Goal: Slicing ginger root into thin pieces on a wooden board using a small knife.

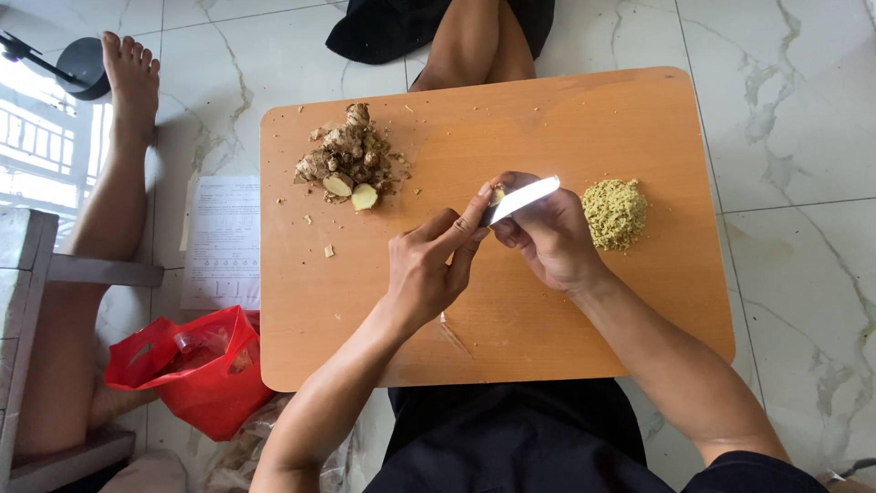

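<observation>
Peeling in hand. Left hand (429, 265) fingers pinch a small ginger piece (496, 194) mid-board; right hand (547, 237) fingers wrap a white knife (522, 198) against it. Ginger pile (347, 155) at 10 o'clock, grated heap (615, 213) at 3. Next calls for shallow blade strokes.

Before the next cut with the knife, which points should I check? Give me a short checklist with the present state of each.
1. Right hand grips the knife: ok.
2. Left hand holds the small ginger piece at the blade: ok.
3. Left fingertips away from the cutting edge: cannot tell.
4. Cutting board lies flat: ok.
5. Chopped pile apart from the hands: ok.
6. Ginger root pile apart from the hands: ok.
</observation>
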